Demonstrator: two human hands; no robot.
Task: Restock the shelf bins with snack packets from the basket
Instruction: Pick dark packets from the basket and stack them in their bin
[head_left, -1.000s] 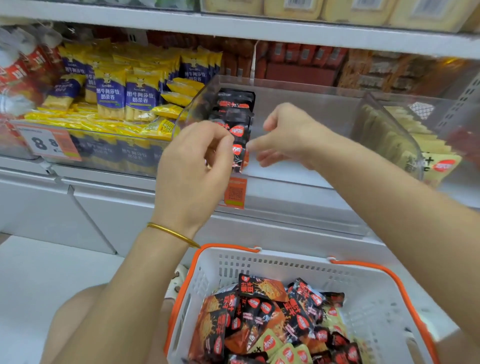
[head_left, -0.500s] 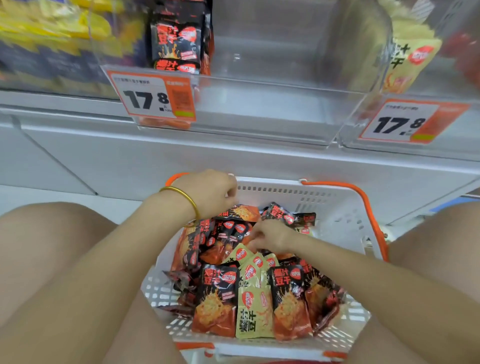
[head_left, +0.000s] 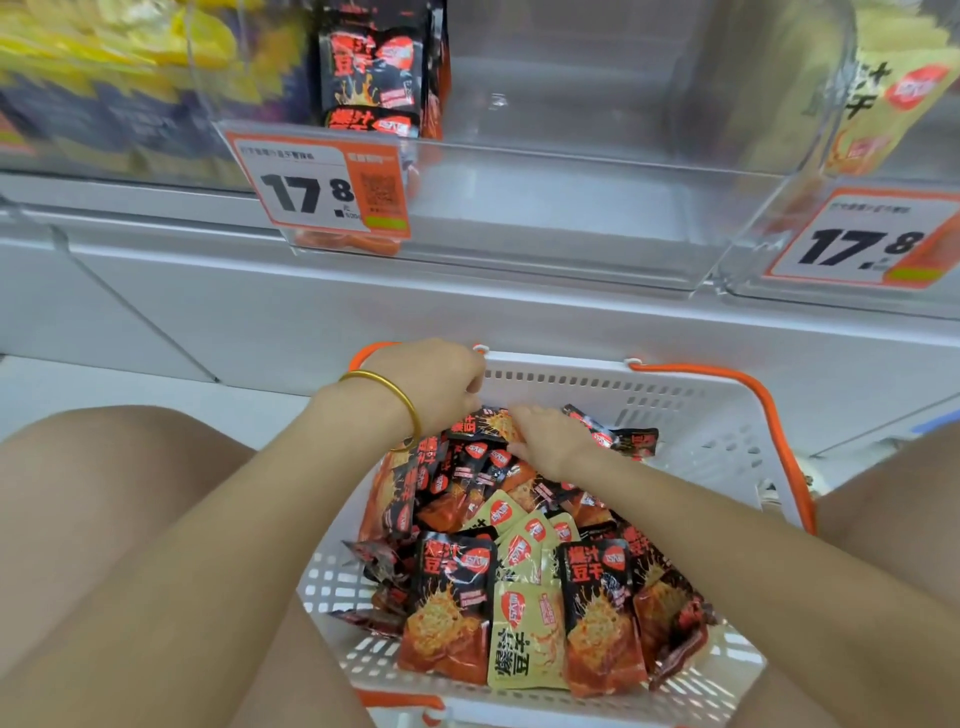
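I can't see the left hand's (head_left: 436, 384) fingertips. They curl away from me at the basket's (head_left: 675, 395) far rim, so I cannot tell whether they pinch anything. The right hand's (head_left: 550, 436) fingertips lie among the packets (head_left: 452, 608), and its grip is unclear too. The basket's near edge runs off the bottom. The yellow bags (head_left: 130, 52) top left are a smear. The black packs (head_left: 374, 67) are cut by the top edge, the right tag (head_left: 872, 239) by the right edge. The left tag's (head_left: 322, 182) small print is unreadable.
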